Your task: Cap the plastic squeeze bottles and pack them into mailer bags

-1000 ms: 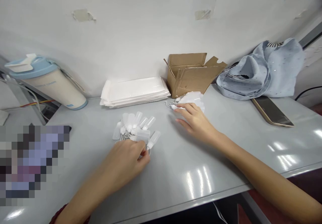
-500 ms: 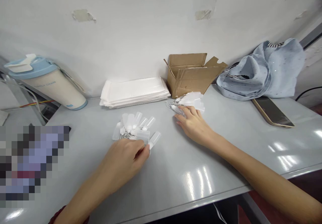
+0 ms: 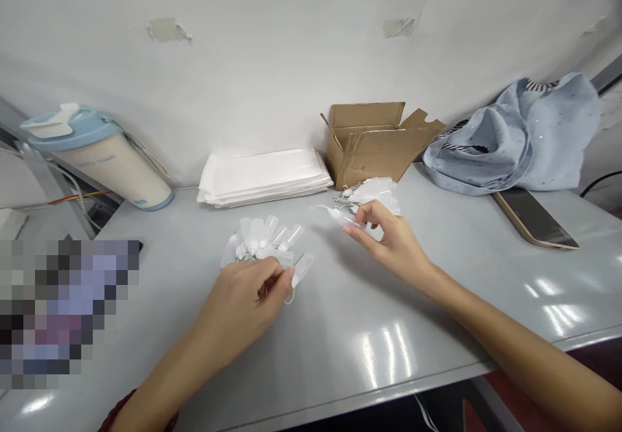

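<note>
My left hand is closed in a pinch at the capped end of a small clear plastic tube. A thin white cord loop hangs below those fingertips. Just beyond that hand lies a pile of similar tubes with white caps and cords, its near side partly hidden by my knuckles. Between thumb and fingers, my right hand grips another clear tube, its white cord pointing left. A second bunch of tubes rests just behind my right hand, in front of the cardboard box.
A stack of white paper sheets or sleeves lies against the wall beside an open cardboard box. At left stand a cream and blue tumbler and a pixelated area. A light-blue cloth bag and a phone are at right.
My right hand has closed on a tube and drawn it slightly away from the bunch behind. My left hand keeps its pinch in nearly the same place.
</note>
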